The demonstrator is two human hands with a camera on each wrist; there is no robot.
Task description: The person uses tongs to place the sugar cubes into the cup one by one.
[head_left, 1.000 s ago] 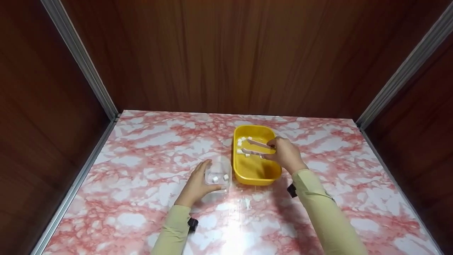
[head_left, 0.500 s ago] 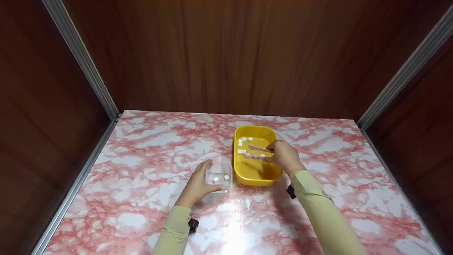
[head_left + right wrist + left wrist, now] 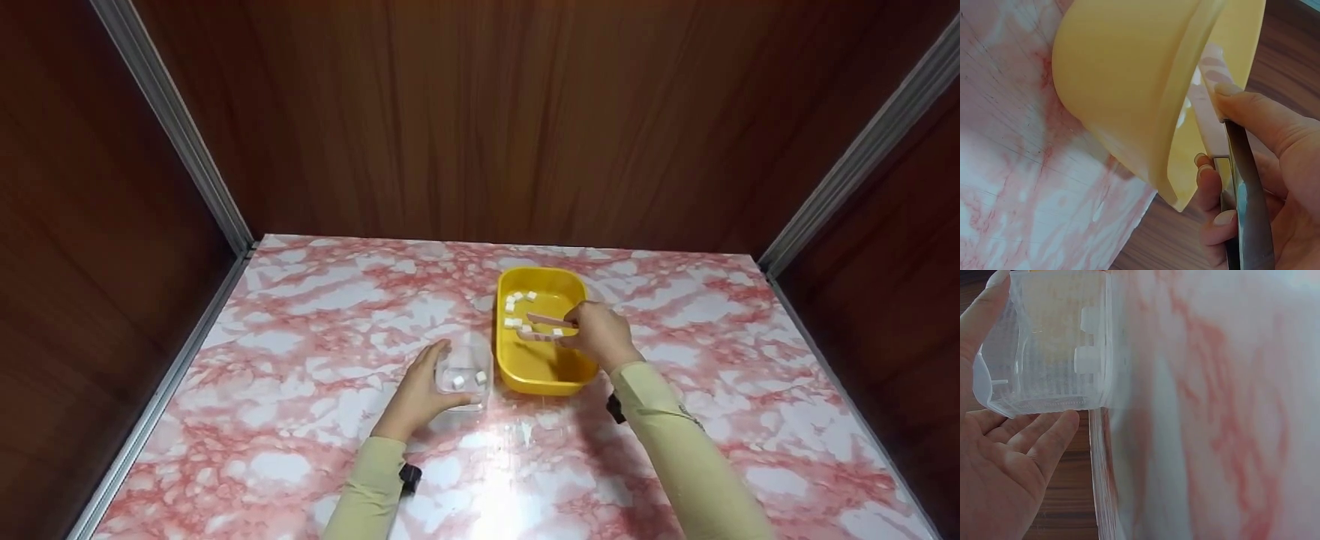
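My left hand [image 3: 414,391] holds a clear plastic container [image 3: 1050,343], thumb on one side and fingers on the other. Two white cubes [image 3: 1089,360] lie on its bottom. Just right of it stands a yellow bin [image 3: 540,386] with several white cubes [image 3: 512,323] inside, mostly along its left side. My right hand [image 3: 602,334] grips a pair of tongs [image 3: 1244,197] with metal handles and pale pink arms. Those arms reach down into the bin, spread apart, with one small cube [image 3: 525,328] near the tip of the nearer arm.
The table [image 3: 300,420] has a red and white marbled top. Dark wood panels [image 3: 480,120] enclose it at the back and both sides, with metal rails [image 3: 176,124] at the corners. The container and the bin stand close together mid-table.
My right hand has drawn the tongs toward the near side of the bin, and their arms have come somewhat closer together. My left hand and the container have stayed in place.
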